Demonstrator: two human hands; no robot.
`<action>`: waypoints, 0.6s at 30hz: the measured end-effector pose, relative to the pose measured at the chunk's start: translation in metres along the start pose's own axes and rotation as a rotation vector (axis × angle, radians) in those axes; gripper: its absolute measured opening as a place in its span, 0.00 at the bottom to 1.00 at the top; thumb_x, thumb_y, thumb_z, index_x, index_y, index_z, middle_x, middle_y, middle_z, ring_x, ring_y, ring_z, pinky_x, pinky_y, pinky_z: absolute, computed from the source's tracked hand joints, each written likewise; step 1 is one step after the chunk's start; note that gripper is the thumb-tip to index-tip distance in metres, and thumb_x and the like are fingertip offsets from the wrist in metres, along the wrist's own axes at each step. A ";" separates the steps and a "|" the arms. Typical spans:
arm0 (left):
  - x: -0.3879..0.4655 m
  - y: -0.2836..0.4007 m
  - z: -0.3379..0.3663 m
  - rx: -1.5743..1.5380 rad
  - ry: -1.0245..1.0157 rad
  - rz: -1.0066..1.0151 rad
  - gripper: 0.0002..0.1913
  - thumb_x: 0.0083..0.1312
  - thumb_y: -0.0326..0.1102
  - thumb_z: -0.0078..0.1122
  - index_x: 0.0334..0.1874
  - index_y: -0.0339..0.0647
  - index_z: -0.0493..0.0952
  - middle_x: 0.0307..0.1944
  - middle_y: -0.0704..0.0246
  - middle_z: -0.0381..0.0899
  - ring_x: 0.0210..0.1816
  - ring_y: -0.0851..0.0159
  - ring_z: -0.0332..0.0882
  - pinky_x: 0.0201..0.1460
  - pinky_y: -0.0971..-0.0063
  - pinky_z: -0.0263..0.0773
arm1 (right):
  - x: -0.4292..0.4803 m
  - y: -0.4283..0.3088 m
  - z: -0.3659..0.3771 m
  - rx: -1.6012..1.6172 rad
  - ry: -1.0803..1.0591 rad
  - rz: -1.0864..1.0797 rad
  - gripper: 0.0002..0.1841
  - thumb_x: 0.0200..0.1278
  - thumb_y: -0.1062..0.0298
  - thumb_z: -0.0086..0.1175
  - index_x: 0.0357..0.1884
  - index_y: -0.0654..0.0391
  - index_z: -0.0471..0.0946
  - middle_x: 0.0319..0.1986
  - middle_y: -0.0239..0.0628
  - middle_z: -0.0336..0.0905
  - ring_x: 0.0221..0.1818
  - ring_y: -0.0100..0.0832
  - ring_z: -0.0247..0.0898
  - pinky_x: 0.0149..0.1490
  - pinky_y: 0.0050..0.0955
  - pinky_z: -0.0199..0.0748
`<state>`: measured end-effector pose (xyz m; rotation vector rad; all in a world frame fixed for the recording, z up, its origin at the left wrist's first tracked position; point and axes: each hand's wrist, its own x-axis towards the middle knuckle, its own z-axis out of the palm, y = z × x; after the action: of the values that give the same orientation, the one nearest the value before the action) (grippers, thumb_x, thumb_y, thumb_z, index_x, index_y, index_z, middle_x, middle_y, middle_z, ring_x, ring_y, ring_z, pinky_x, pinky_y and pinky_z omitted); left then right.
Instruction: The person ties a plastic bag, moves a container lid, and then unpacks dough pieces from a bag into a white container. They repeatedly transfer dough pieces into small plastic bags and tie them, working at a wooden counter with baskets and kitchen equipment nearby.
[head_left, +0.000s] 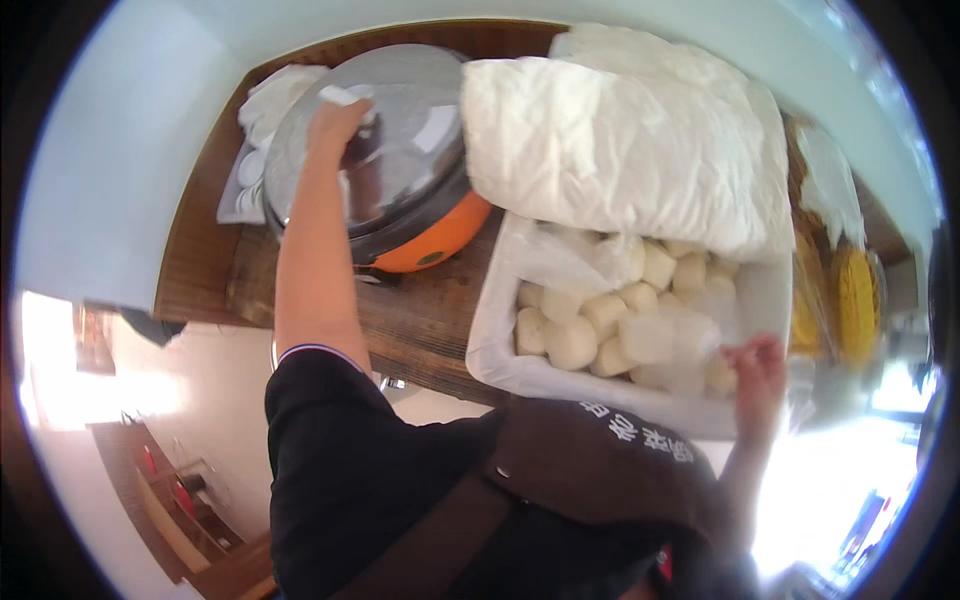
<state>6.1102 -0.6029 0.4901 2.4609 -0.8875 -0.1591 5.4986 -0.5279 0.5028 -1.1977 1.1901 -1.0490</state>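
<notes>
My left hand (334, 127) grips the white handle (341, 95) on top of a glass lid (416, 82). That lid covers a round electric pan with an orange body (442, 232) and a dark rim. Over a white-lined box (487, 352) of pale steamed buns (571, 343), my right hand (757, 367) is blurred, its fingers pinching the edge of a thin translucent plastic bag (667, 337). The bag hangs above the buns and partly hides them. A thick white cloth quilt (622, 142) lies folded over the far part of the box.
A brown wooden counter (420, 315) carries the pan and box. Left of the pan lie a white cloth (277, 97) and some pale round items (251, 169). Yellow food in clear packaging (855, 300) stands right of the box. A wall rises behind the counter.
</notes>
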 end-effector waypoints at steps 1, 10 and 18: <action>0.009 -0.009 0.005 0.043 0.042 0.093 0.35 0.51 0.57 0.59 0.44 0.25 0.76 0.42 0.48 0.78 0.45 0.51 0.77 0.46 0.62 0.69 | -0.002 -0.009 -0.007 0.096 -0.057 -0.116 0.12 0.57 0.73 0.54 0.42 0.58 0.65 0.28 0.29 0.64 0.30 0.23 0.66 0.53 0.33 0.70; 0.037 -0.067 -0.021 -0.444 -0.196 -0.016 0.34 0.60 0.57 0.53 0.58 0.32 0.69 0.52 0.59 0.72 0.52 0.60 0.68 0.56 0.71 0.64 | -0.057 -0.137 -0.126 0.362 -0.430 -0.743 0.25 0.58 0.55 0.45 0.55 0.58 0.63 0.45 0.44 0.68 0.56 0.47 0.61 0.66 0.53 0.46; -0.120 -0.037 -0.003 -0.595 0.258 0.081 0.30 0.61 0.46 0.56 0.58 0.26 0.64 0.53 0.57 0.69 0.47 0.59 0.72 0.48 0.71 0.71 | -0.098 -0.102 -0.190 -0.128 0.418 -0.625 0.12 0.66 0.68 0.40 0.47 0.59 0.70 0.27 0.36 0.67 0.35 0.29 0.68 0.57 0.40 0.67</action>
<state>6.0387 -0.5027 0.4668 1.8408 -0.7008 -0.0613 5.3021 -0.4615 0.6168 -1.5500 1.2350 -1.7773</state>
